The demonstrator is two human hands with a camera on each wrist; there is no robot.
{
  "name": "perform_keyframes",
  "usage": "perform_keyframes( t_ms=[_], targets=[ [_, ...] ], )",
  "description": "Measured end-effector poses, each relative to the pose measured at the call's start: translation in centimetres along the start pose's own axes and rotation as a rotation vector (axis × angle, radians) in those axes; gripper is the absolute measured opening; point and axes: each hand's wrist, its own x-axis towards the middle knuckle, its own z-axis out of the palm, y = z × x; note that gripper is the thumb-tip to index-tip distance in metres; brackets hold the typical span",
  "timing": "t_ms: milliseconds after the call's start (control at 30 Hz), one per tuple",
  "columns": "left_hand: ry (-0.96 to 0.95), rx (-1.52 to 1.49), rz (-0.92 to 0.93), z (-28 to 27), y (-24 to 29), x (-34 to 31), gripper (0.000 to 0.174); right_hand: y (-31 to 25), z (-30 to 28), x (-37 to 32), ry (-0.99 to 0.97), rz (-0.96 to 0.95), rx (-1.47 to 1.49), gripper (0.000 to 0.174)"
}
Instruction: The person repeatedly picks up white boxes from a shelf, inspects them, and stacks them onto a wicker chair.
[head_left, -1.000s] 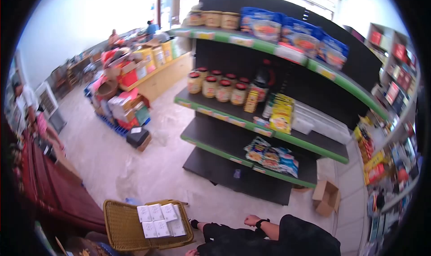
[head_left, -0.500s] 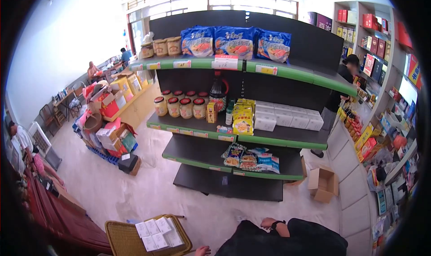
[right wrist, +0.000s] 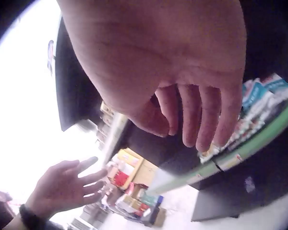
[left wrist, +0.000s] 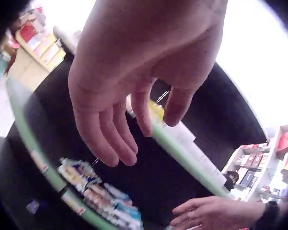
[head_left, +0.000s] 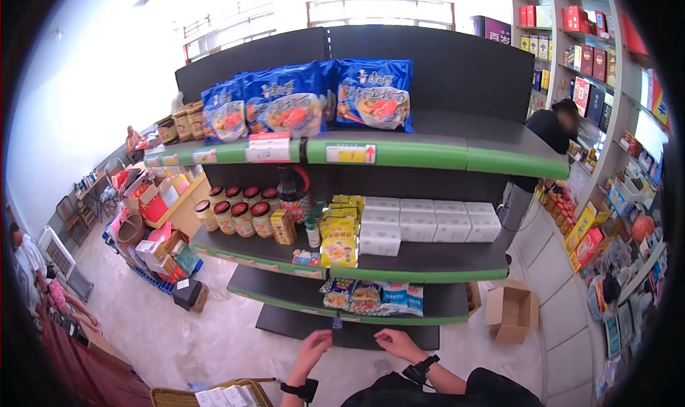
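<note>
Both hands are raised in front of the lower shelves with nothing in them. My left hand [head_left: 316, 346] has loosely bent fingers and a spread thumb, large in the left wrist view. A short gap to its right, my right hand [head_left: 399, 344] hangs with relaxed fingers. Nearest to both are snack packets [head_left: 371, 297] lying on the third shelf. One shelf higher, white boxes [head_left: 435, 223] stand in stacked rows beside yellow packets [head_left: 340, 239]. Jars with red lids [head_left: 242, 219] and a dark bottle [head_left: 292, 191] are farther left. Blue noodle bags [head_left: 283, 100] stand on the top shelf.
A wicker chair [head_left: 168, 397] bearing white packs [head_left: 227, 396] is at the bottom left. An opened cardboard box [head_left: 511, 313] sits on the floor at right. Behind the shelving a person in black [head_left: 551, 130] bends by the wall shelves. Piled goods [head_left: 153, 246] stand at left.
The view has moved closer to the shelving and swung, so the chair slides toward the bottom edge. Both hands have come up and forward from beside the body.
</note>
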Motion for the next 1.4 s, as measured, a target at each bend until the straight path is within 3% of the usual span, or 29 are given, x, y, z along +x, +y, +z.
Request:
perform_keyframes(
  t_ms=[67, 167, 267, 367, 433, 567, 600, 733, 900, 1067, 1167, 1267, 1367, 1400],
  targets=[
    [-0.001, 0.008, 0.128, 2.6, 4.9, 3.6, 0.035, -2.9, -3.5, 2.6, 0.093, -0.055, 0.065, 0.022],
    [0.032, -0.091, 0.138, 6.6, 10.7, 8.1, 0.039, -5.5, -8.2, 6.4, 0.229, -0.132, 0.110, 0.022],
    [0.035, -0.058, 0.184, 9.7, 12.7, 12.5, 0.054, -6.6, -12.4, 9.5, 0.335, -0.172, 0.257, 0.028],
    [0.089, -0.055, 0.265, 11.8, 13.1, 16.6, 0.076, -7.5, -15.0, 11.9, 0.474, -0.298, 0.119, 0.034],
    [0.158, -0.062, 0.360, 13.2, 12.7, 19.2, 0.082, -7.3, -16.2, 13.0, 0.442, -0.295, 0.116, 0.040],
    [0.167, -0.161, 0.322, 14.9, 13.2, 21.7, 0.089, -6.7, -17.6, 14.0, 0.350, -0.288, 0.191, 0.043],
    [0.286, -0.077, 0.387, 15.2, 13.2, 22.2, 0.090, -6.8, -17.8, 14.0, 0.324, -0.275, 0.215, 0.044],
    [0.339, -0.115, 0.287, 15.5, 12.2, 22.8, 0.088, -5.8, -17.7, 14.2, 0.248, -0.251, 0.218, 0.044],
    [0.390, -0.014, 0.407, 16.7, 11.5, 22.6, 0.074, -6.8, -18.2, 13.1, 0.249, -0.268, 0.164, 0.042],
    [0.332, 0.008, 0.440, 18.9, 13.8, 19.4, 0.065, -7.0, -19.3, 9.8, 0.353, -0.272, 0.280, 0.044],
    [0.313, 0.133, 0.448, 19.8, 15.4, 16.4, 0.045, -6.5, -19.8, 7.6, 0.470, -0.285, 0.325, 0.046],
    [0.254, -0.006, 0.381, 20.7, 17.5, 12.3, 0.048, -7.5, -19.9, 5.3, 0.542, -0.303, 0.394, 0.047],
    [0.285, 0.093, 0.430, 18.8, 14.8, 10.0, 0.043, -8.0, -19.3, 3.6, 0.454, -0.290, 0.302, 0.046],
    [0.356, -0.073, 0.447, 18.8, 13.9, 8.8, 0.031, -8.1, -18.5, 3.0, 0.415, -0.264, 0.288, 0.047]
  ],
)
